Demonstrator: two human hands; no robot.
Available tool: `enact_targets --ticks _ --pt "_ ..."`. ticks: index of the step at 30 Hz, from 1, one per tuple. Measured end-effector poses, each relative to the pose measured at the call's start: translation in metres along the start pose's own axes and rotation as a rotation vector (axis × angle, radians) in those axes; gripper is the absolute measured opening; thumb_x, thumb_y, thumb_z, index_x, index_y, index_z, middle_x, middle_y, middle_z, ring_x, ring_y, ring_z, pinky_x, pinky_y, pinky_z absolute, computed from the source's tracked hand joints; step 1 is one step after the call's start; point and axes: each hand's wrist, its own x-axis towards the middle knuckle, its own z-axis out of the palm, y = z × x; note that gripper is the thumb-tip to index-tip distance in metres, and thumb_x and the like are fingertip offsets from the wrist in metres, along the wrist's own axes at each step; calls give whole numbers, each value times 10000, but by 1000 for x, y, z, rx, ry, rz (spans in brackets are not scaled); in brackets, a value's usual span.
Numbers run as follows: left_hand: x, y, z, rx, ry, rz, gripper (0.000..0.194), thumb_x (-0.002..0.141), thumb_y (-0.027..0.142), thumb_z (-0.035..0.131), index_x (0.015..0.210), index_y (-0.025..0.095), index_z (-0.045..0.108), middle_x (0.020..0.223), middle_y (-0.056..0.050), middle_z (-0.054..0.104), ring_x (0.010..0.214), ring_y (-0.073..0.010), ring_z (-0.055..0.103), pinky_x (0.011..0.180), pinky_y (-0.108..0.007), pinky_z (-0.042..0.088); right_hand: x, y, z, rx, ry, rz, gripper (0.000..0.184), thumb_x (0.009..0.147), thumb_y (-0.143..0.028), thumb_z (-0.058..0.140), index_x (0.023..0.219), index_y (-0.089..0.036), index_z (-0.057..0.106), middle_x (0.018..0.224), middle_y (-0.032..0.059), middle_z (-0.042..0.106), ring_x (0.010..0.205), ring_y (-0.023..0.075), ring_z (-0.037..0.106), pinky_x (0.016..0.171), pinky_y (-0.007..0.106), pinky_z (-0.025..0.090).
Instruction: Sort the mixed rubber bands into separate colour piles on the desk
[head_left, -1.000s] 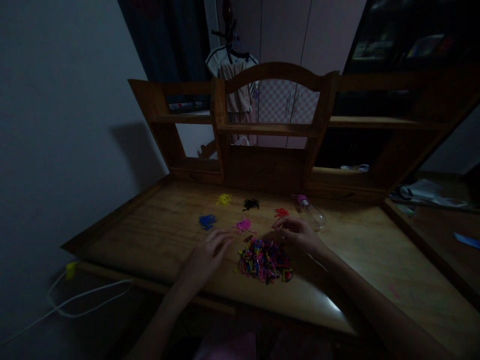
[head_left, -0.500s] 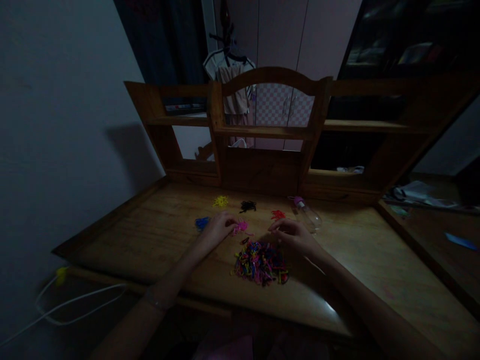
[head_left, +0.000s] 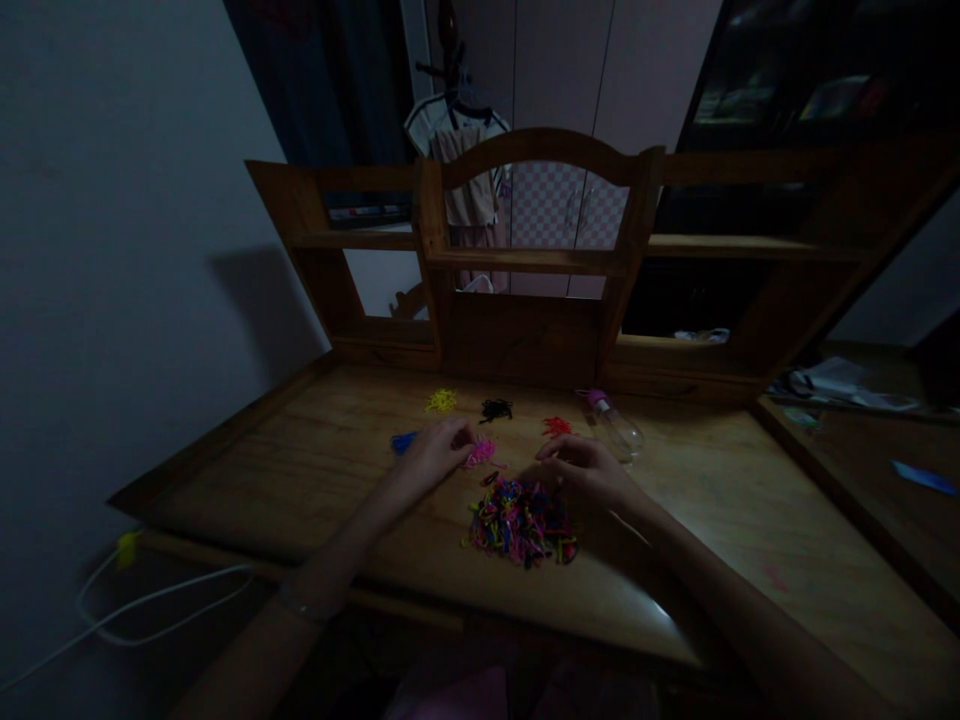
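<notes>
A mixed heap of small, thin coloured bands (head_left: 521, 522) lies on the wooden desk in front of me. Beyond it are small single-colour piles: pink (head_left: 482, 452), blue (head_left: 403, 441), yellow (head_left: 442, 401), black (head_left: 496, 410) and red (head_left: 556, 427). My left hand (head_left: 439, 447) rests at the left edge of the pink pile, its fingers bent and pressed together, partly covering the blue one. Over the heap's upper right side, my right hand (head_left: 589, 468) has thumb and fingertips brought together. It is too dark to see what either hand pinches.
A clear bottle (head_left: 619, 430) with a purple cap lies on its side right of the red pile. A wooden shelf unit (head_left: 525, 262) stands along the desk's back edge. A white cable (head_left: 172, 600) hangs at the front left.
My left hand's fingers have shifted slightly at the edge of the pink pile. My right hand stays nearly where it was, and the piles look the same.
</notes>
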Motion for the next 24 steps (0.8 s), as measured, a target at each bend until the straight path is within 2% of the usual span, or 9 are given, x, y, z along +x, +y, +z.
enact_targets --ticks 10,20,24 --pt "4 4 4 -41 -3 -36 126 764 195 598 857 180 682 828 -42 682 770 -183 623 667 -265 454 -1 -2 -1 -15 11 -15 212 828 -362 622 913 -170 652 844 46 639 638 133 608 572 256 481" --pt "5 11 0 118 9 69 126 811 177 601 857 193 717 898 -58 667 872 -200 609 783 -304 450 1 1 -2 -95 33 -47 217 832 -384 614 896 -181 658 863 44 632 674 139 596 596 263 478" --pt "5 15 -6 99 34 110 164 839 159 558 871 178 718 902 -65 668 869 -198 613 796 -306 462 0 -2 -2 -114 44 -58 196 843 -357 603 898 -178 664 899 53 640 755 156 607 645 270 483"
